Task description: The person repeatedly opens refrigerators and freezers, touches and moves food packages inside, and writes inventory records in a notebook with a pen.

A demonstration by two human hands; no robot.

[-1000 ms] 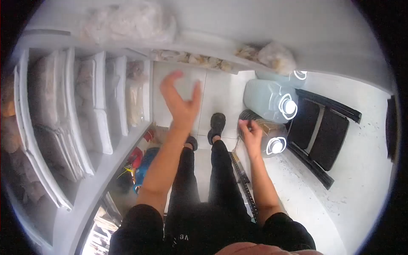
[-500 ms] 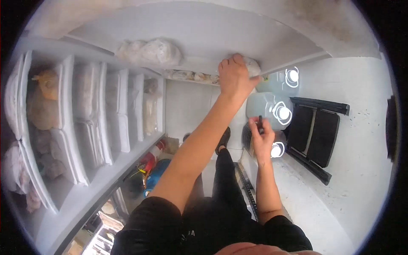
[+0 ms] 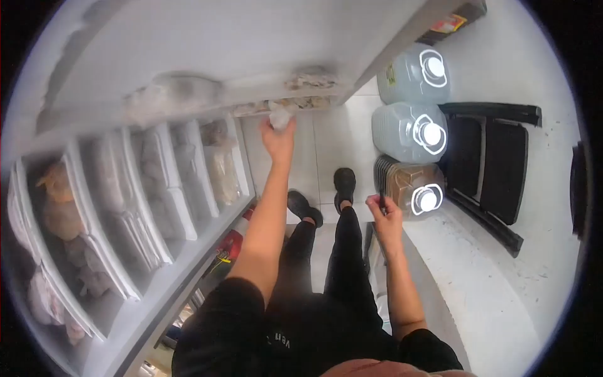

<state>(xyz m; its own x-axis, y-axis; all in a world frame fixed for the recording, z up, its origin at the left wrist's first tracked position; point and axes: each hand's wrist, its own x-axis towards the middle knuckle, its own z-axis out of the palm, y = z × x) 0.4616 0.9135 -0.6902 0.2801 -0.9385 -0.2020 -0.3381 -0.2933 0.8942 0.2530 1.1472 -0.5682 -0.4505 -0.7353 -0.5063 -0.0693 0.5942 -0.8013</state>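
A pale tiled floor (image 3: 345,135) is seen from above, with a white open freezer (image 3: 182,217) on the left and its door (image 3: 251,47) swung across the far side. In the left hand (image 3: 278,137), a small whitish bundle (image 3: 280,117) is gripped between the thumb and curled fingers, just beside the door shelf (image 3: 341,99). By the right hand (image 3: 385,217), nearly closed, a thin dark object (image 3: 382,203) is pinched at the fingertips; what it is cannot be told. Along the door shelf, small packed items are held, and a clear bag (image 3: 311,80) and a large frosted bag (image 3: 173,99) are seen above. Near the right hand, a ribbed jug of brown liquid (image 3: 408,183) is placed in line with two clear jugs (image 3: 408,133), all fitted with white caps and loop handles. Beside them, a black panelled frame (image 3: 480,169) is seen against the white surface. Between the white shelves of the freezer, wrapped packages are stacked, one of them orange (image 3: 59,182). Below the hands, two black shoes (image 3: 345,184) are planted on the tiles.
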